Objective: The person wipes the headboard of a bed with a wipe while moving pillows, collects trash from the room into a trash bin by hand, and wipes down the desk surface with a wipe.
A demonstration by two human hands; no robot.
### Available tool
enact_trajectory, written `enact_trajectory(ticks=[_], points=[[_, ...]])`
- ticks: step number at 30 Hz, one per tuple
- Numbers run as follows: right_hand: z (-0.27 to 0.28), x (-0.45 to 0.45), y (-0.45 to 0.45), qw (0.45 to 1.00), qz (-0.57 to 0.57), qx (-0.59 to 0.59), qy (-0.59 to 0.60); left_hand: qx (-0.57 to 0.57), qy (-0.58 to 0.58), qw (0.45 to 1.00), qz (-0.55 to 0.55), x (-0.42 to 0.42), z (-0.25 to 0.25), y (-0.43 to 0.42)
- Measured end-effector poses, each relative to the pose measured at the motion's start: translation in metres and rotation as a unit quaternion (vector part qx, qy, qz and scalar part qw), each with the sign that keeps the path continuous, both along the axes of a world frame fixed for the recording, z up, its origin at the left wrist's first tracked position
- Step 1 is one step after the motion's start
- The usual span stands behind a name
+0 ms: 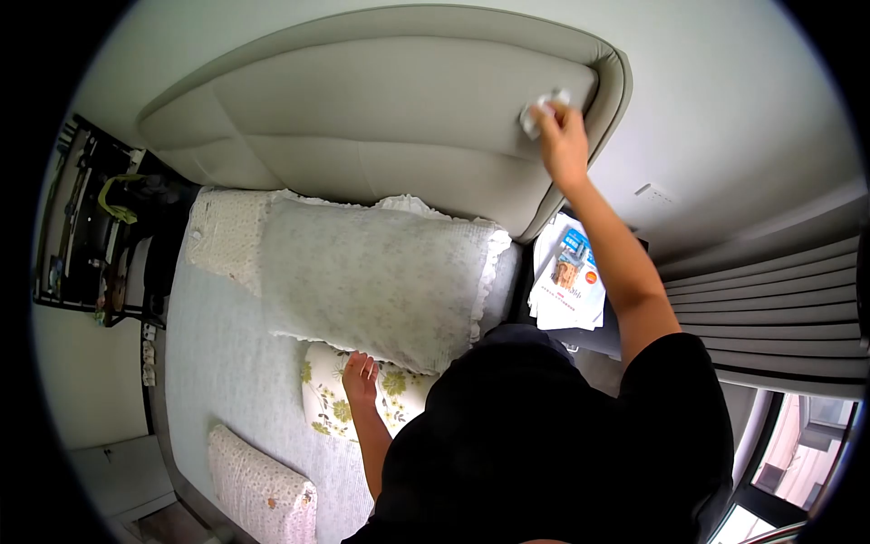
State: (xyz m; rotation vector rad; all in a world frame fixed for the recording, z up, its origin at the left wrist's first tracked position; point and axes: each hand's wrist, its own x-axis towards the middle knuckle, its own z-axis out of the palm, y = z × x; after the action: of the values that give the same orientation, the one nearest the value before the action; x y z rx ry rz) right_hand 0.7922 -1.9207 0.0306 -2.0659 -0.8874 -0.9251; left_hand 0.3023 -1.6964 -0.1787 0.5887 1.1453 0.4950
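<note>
Up at the right end of the padded headboard, my right hand is closed on a crumpled white cloth, pressed to the grey-beige surface. The cloth is slightly blurred, so whether it is fabric or tissue is hard to say. Lower down, my left hand hangs over a white pillow with green flowers, its fingers loosely bent and apart with nothing in them. Just beyond it lies a pale pillow with ruffled edges, against the headboard.
A small patterned pillow lies on the bed sheet. Papers and a booklet rest on a bedside table to the right, near a grey curtain and a window. Dark shelves stand at the left.
</note>
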Motion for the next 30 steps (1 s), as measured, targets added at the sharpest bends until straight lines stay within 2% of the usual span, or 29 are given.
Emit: enact_trajectory(ticks=[1, 2, 3, 4, 6, 7, 8, 12, 14, 17, 18, 19, 21, 24, 27, 30], points=[[-0.032, 0.001, -0.013, 0.991, -0.011, -0.120, -0.058, 0.002, -0.001, 1.000, -0.002, 0.004, 0.001, -0.002], [-0.059, -0.003, -0.022, 0.992, 0.005, -0.106, 0.065, 0.005, -0.003, 1.000, -0.003, 0.007, 0.002, -0.004], [-0.075, -0.008, -0.031, 0.986, -0.006, -0.095, 0.140, 0.008, -0.006, 1.000, -0.001, 0.012, 0.003, -0.006], [-0.078, -0.010, -0.033, 0.964, -0.010, -0.028, 0.265, 0.003, -0.012, 1.000, -0.005, 0.015, 0.005, -0.008], [-0.076, -0.005, -0.032, 0.966, 0.007, -0.071, 0.247, -0.008, -0.021, 1.000, -0.011, 0.017, 0.009, -0.013], [-0.075, -0.002, -0.031, 0.967, 0.015, -0.094, 0.236, -0.008, -0.007, 1.000, -0.011, 0.016, 0.009, -0.014], [-0.066, -0.001, -0.029, 0.984, 0.044, -0.144, 0.091, -0.007, 0.005, 1.000, -0.010, 0.016, 0.008, -0.014], [0.015, 0.008, 0.026, 0.997, 0.029, -0.012, -0.064, -0.002, 0.013, 1.000, -0.019, 0.017, -0.011, -0.006], [0.042, 0.022, 0.059, 0.992, 0.015, 0.051, -0.110, 0.035, 0.058, 0.997, -0.040, 0.025, -0.014, 0.000], [0.032, 0.018, 0.091, 0.985, 0.057, -0.047, -0.159, 0.112, 0.113, 0.986, -0.050, 0.041, -0.039, 0.015], [0.017, 0.015, 0.097, 0.971, 0.080, -0.133, -0.182, 0.139, 0.130, 0.981, -0.050, 0.045, -0.048, 0.020], [0.005, 0.011, 0.104, 0.954, 0.123, -0.183, -0.202, 0.234, 0.186, 0.951, -0.083, 0.048, -0.057, 0.024], [-0.012, 0.009, 0.121, 0.903, 0.206, -0.283, -0.248, 0.405, 0.292, 0.854, -0.143, 0.062, -0.067, 0.027], [-0.035, 0.016, 0.161, 0.819, 0.247, -0.409, -0.318, 0.580, 0.430, 0.689, -0.062, 0.093, -0.051, 0.028], [-0.008, 0.019, 0.220, 0.820, 0.277, -0.382, -0.324, 0.456, 0.398, 0.791, -0.090, 0.124, -0.012, 0.054], [0.060, 0.010, 0.285, 0.939, 0.193, -0.240, -0.151, 0.407, 0.269, 0.863, -0.131, 0.145, -0.016, 0.084]])
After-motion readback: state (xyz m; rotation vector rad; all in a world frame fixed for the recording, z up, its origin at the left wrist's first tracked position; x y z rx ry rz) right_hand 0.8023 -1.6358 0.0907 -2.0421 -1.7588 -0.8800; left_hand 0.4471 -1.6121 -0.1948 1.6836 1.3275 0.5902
